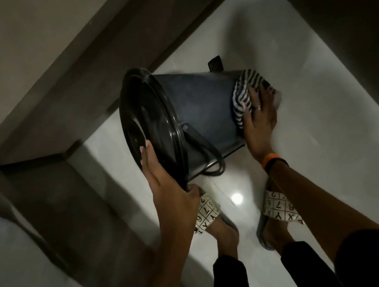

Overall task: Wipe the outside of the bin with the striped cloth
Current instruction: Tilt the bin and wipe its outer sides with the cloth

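A dark grey pedal bin (200,110) is tipped over on its side above the white floor, its black lid (149,124) facing left and its pedal (215,64) at the far side. My left hand (164,180) grips the lid's rim from below. My right hand (259,120) presses the black-and-white striped cloth (245,94) against the bin's base end on the right. A wire bail hangs under the bin near the lid.
My two feet in patterned slippers (208,213) stand on the glossy white tile floor just below the bin. A brown wall base and step (51,91) run diagonally on the left. A dark wall closes the top right corner.
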`<state>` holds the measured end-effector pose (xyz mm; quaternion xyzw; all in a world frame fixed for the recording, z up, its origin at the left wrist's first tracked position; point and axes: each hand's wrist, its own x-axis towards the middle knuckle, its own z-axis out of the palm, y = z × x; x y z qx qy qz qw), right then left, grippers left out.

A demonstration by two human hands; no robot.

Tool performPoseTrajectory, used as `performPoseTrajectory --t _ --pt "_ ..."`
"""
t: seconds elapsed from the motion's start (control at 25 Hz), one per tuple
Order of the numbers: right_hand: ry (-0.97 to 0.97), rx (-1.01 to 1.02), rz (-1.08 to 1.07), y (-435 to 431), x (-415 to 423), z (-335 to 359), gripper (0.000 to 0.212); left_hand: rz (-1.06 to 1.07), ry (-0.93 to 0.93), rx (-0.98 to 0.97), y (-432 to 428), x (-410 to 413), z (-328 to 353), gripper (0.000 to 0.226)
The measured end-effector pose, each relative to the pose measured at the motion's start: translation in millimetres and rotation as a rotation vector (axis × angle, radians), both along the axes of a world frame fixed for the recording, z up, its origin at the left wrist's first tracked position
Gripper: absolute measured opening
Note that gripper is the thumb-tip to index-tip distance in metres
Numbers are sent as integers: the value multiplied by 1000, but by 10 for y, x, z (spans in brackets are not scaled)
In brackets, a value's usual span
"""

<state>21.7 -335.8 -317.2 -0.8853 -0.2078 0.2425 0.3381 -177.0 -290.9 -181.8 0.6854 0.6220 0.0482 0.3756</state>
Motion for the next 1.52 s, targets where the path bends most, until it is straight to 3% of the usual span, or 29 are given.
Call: performPoseTrajectory --t 0.08,0.24,0.32,0.48,0.6,0.72,0.84,1.04,1.12,1.28,1.52 --pt "53 -37 -17 58 13 33 78 43 -34 -62 -29 -75 -13 124" --pt "-114 109 357 4 -480 269 68 219 -344 -228 49 -43 151 88" --pt "-222 190 559 -111 -709 341 68 288 -386 -255 184 64 261 72" --pt "-265 223 692 -364 -793 286 63 165 53 -172 431 159 239 81" --pt "-169 76 435 -471 -702 138 64 -24 205 -157 312 79 127 89" --pt "-80 13 206 -411 -548 13 66 -1 185 -76 102 129 -31 85" --pt "-144 35 248 -334 -385 -51 65 62 138 25 58 248 -157 82" --pt "-191 15 310 -387 -215 -83 66 215 -173 -190 179 357 -284 70" --pt "-268 7 448 -387 -241 -73 65 214 -204 -242 237 399 -343 81" --pt "-544 93 958 -235 -318 -33 56 207 -228 -247 284 360 -386 94" --pt "-564 18 1103 511 -159 175 56 216 -237 -201 386 320 -433 91"
